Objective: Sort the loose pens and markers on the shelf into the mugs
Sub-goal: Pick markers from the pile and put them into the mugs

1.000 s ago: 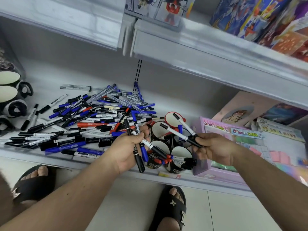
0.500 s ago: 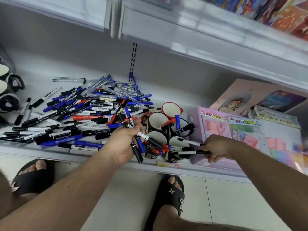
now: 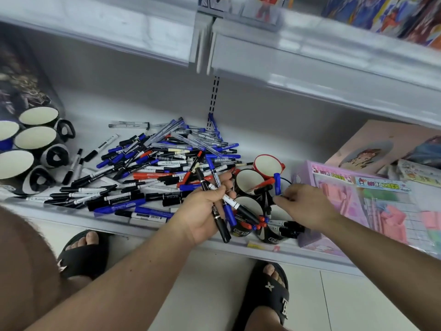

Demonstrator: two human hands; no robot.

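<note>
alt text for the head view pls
The left hand grips a bundle of markers while the right hand reaches over the mugs, beside a pile of loose pens on the shelf.
</note>
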